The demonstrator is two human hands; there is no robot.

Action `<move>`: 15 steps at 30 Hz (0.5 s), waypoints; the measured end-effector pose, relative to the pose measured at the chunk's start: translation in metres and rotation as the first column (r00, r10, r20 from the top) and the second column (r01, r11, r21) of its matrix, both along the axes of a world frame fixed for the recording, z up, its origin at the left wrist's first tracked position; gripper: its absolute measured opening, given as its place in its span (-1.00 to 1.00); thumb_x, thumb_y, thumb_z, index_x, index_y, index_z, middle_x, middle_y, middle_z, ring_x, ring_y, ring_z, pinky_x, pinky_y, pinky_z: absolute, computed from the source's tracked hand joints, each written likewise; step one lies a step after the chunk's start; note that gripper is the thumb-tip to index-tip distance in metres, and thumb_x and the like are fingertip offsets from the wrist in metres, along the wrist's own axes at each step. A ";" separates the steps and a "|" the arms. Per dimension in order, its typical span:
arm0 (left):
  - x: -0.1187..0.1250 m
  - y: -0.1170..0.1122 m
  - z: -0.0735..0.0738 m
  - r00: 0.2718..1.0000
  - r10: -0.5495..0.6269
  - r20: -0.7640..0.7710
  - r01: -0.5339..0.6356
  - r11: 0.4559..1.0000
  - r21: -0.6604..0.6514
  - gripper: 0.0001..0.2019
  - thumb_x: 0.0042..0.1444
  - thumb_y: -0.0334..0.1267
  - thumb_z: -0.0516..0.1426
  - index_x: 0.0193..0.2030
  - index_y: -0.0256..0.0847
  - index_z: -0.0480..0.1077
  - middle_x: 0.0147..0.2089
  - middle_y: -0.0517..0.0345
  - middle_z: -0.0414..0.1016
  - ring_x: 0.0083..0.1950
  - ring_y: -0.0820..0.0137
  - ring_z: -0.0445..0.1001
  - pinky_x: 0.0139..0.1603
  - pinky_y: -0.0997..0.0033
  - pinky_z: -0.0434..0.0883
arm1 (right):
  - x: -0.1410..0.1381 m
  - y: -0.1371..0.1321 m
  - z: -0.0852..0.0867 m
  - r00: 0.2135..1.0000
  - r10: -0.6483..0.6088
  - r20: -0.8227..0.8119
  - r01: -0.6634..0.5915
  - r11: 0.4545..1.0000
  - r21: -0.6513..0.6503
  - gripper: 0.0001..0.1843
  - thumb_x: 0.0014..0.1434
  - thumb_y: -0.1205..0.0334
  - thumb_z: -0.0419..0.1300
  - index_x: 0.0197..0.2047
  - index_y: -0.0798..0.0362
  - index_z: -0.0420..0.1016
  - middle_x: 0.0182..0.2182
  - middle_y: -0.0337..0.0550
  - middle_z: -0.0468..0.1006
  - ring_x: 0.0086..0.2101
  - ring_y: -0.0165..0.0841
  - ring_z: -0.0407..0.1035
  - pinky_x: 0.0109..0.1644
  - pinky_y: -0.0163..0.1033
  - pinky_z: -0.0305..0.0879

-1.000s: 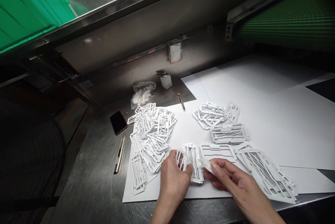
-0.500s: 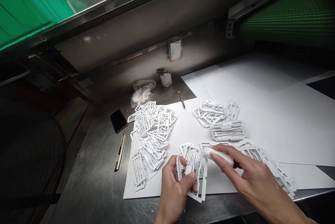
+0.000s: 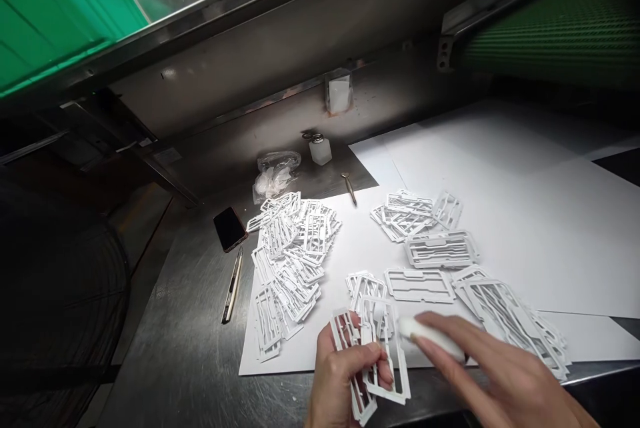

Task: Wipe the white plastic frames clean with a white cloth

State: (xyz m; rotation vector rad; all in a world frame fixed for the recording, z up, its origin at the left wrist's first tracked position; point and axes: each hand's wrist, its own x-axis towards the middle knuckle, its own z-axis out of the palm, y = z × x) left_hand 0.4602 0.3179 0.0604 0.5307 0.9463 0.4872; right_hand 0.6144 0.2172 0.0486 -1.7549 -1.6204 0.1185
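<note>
My left hand (image 3: 345,368) is closed on two white plastic frames (image 3: 401,368), thin rectangles with narrow bars inside, held upright near the front edge of the sheet. In my right hand (image 3: 480,355) is a smooth white rounded object (image 3: 435,338), gripped between thumb and fingers; its kind I cannot make out. Its tip is just right of the held frames, apart from them. Beyond my hands a single frame (image 3: 420,285) lies flat, next to a small stack of frames (image 3: 367,288). To the right is a fanned pile of frames (image 3: 510,321).
A large heap of frames (image 3: 287,255) covers the sheet's left side. Further back lie another pile (image 3: 407,215), a small metal tool (image 3: 349,189), a white bottle (image 3: 320,150) and a plastic bag (image 3: 275,175). A phone (image 3: 229,229) and a craft knife (image 3: 233,287) lie left.
My left hand has moved slightly down and right, and the two frames in it have turned and spread. My right hand has drawn down and right with the white object, uncovering the flat frame.
</note>
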 end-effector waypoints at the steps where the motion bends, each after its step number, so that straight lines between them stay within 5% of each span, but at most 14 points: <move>1: 0.000 -0.001 0.000 1.000 -0.028 0.004 0.028 1.000 -0.008 -0.73 -0.21 -0.35 0.20 -0.29 -0.34 0.32 -0.63 0.09 0.42 -0.61 0.44 0.32 -0.55 0.48 0.24 | 0.002 0.005 0.005 1.000 -0.028 0.005 0.028 0.999 0.038 -0.74 0.37 0.04 0.01 0.08 -0.13 0.26 -0.12 -0.29 0.46 -0.21 -0.34 0.43 -0.16 -0.40 0.39; 7: -0.002 -0.006 0.001 0.997 -0.074 0.036 0.075 0.997 -0.025 -0.63 -0.34 -0.40 0.24 -0.27 -0.36 0.39 -0.47 0.01 0.51 -0.49 0.31 0.45 -0.41 0.37 0.33 | -0.004 0.034 0.020 0.998 0.059 -0.013 -0.059 0.998 0.016 -0.75 0.37 0.08 -0.02 0.04 -0.07 0.32 -0.23 -0.23 0.49 -0.36 -0.35 0.44 -0.38 -0.35 0.38; 9: -0.003 -0.006 0.000 0.995 -0.091 0.051 0.092 0.995 -0.023 -0.66 -0.35 -0.41 0.23 -0.31 -0.37 0.39 -0.47 0.01 0.51 -0.49 0.30 0.45 -0.42 0.37 0.33 | 0.002 0.037 0.019 1.000 -0.019 0.001 0.019 1.000 0.021 -0.72 0.36 0.05 -0.02 0.01 -0.03 0.35 -0.26 -0.20 0.50 -0.45 -0.34 0.43 -0.45 -0.31 0.37; 12: -0.004 -0.004 -0.002 0.995 -0.081 0.055 0.083 0.996 -0.038 -0.71 -0.29 -0.41 0.22 -0.32 -0.38 0.38 -0.49 -0.02 0.50 -0.49 0.28 0.47 -0.43 0.37 0.34 | 0.010 0.032 0.017 0.990 -0.142 0.014 0.141 0.989 0.043 -0.70 0.32 -0.02 0.03 -0.03 -0.04 0.38 -0.28 -0.20 0.51 -0.53 -0.32 0.40 -0.50 -0.26 0.34; 15: -0.001 -0.005 -0.003 0.996 0.022 0.087 -0.015 0.996 -0.086 -0.71 -0.18 -0.34 0.23 -0.25 -0.38 0.38 -0.44 -0.03 0.51 -0.41 0.25 0.51 -0.36 0.34 0.39 | -0.003 0.018 0.015 0.996 -0.084 -0.027 0.085 0.995 0.045 -0.76 0.32 0.01 0.07 -0.01 -0.11 0.36 -0.24 -0.26 0.51 -0.45 -0.33 0.44 -0.43 -0.34 0.38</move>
